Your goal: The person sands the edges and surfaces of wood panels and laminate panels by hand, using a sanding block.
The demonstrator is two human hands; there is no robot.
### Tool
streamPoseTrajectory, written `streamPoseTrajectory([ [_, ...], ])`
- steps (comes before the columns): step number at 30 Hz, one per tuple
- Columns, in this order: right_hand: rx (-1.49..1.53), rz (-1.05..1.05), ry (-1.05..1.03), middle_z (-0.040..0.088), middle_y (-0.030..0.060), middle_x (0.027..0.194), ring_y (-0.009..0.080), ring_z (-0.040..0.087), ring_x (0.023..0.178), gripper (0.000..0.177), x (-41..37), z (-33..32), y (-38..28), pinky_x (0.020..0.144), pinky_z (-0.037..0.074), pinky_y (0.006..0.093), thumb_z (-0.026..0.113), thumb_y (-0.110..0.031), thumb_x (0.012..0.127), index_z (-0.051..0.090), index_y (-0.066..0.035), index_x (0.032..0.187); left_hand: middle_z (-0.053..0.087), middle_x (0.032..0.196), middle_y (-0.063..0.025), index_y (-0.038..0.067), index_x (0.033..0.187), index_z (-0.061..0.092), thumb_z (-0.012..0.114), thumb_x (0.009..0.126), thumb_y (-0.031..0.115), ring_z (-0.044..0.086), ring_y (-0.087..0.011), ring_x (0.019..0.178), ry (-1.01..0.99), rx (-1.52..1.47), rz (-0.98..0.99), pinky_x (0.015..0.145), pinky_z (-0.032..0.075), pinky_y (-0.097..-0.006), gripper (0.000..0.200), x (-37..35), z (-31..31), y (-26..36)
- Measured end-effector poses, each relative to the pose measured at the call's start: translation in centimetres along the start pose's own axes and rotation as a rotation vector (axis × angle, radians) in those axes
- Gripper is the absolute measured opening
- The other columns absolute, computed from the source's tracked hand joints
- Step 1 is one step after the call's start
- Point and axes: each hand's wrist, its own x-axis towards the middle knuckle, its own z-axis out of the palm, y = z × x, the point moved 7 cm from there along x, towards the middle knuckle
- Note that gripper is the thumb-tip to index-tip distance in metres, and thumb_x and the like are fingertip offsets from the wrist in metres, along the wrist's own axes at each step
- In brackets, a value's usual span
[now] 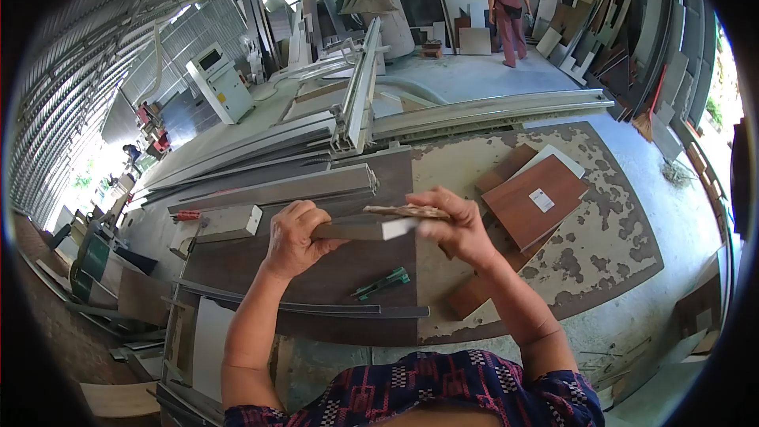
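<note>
A short grey board with a white end is held level above the table. My left hand is closed round its left end. At its right end, my right hand is closed on a crumpled brownish cloth or paper, which lies against the board's top edge. Whether the right fingers also touch the board is hard to tell. Below the hands, a green tool lies on the dark brown tabletop.
Reddish-brown boards are stacked at the right of the table. Metal rails run along its far side. A red-handled tool rests at the left. Another person stands far back, near leaning panels.
</note>
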Motion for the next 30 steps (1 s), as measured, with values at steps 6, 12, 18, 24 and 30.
streamPoseTrajectory([
  [6, -0.132, -0.31, 0.175, 0.056, 0.0114, 0.111, 0.0225, 0.055, 0.102, 0.034, 2.9, 2.9, 0.2, 0.089, 0.042, 0.0317, 0.059, 0.0, 0.081, 0.057, -0.002, 0.116, 0.054, 0.061, -0.0067, 0.002, 0.073, 0.057, 0.071, 0.077, 0.032, 0.053, -0.0207, 0.053, 0.179, -0.113, -0.372, 0.052, 0.043, -0.0297, 0.033, -2.8, -0.4, -1.6],
  [12, -0.499, -0.553, 0.19, 0.054, 0.0184, 0.12, 0.0359, 0.05, 0.113, 0.044, 5.8, 7.0, 3.1, 0.097, 0.038, 0.039, 0.056, 0.005, 0.074, 0.056, -0.004, 0.117, 0.055, 0.06, -0.0054, 0.0, 0.077, 0.058, 0.066, 0.083, 0.023, 0.052, -0.0131, 0.054, 0.311, -0.217, -0.577, 0.052, 0.042, -0.0269, 0.025, -6.6, -0.1, -2.7],
  [18, -0.372, 0.023, 0.422, 0.058, 0.0153, 0.115, 0.0288, 0.054, 0.11, 0.03, 7.3, -1.7, 19.3, 0.092, 0.042, 0.0347, 0.045, -0.013, 0.088, 0.059, -0.009, 0.114, 0.051, 0.062, 0.0018, 0.001, 0.078, 0.057, 0.064, 0.086, 0.024, 0.045, -0.0067, 0.057, 0.392, -0.371, -0.733, 0.053, 0.039, -0.0243, 0.025, -11.7, 1.2, -4.3],
  [24, -0.588, -0.305, 0.325, 0.058, 0.013, 0.091, 0.0309, 0.053, 0.078, 0.046, 4.0, 6.7, 11.1, 0.068, 0.046, 0.0376, 0.055, 0.003, 0.07, 0.056, -0.007, 0.114, 0.053, 0.08, 0.0036, 0.002, 0.091, 0.056, 0.056, 0.091, 0.029, 0.045, -0.0051, 0.072, 0.543, -0.644, -0.851, 0.065, 0.039, -0.0221, 0.027, -14.1, 2.5, -5.3],
  [30, -0.493, -0.356, -0.103, 0.056, 0.0134, 0.091, 0.0314, 0.055, 0.08, 0.054, -0.5, 17.4, 6.3, 0.069, 0.049, 0.0382, 0.058, -0.002, 0.07, 0.051, -0.005, 0.123, 0.052, 0.085, 0.0032, 0.002, 0.096, 0.057, 0.055, 0.091, 0.03, 0.044, -0.0051, 0.079, 0.702, -0.805, -0.933, 0.071, 0.037, -0.0231, 0.028, -15.7, 3.5, -6.2],
])
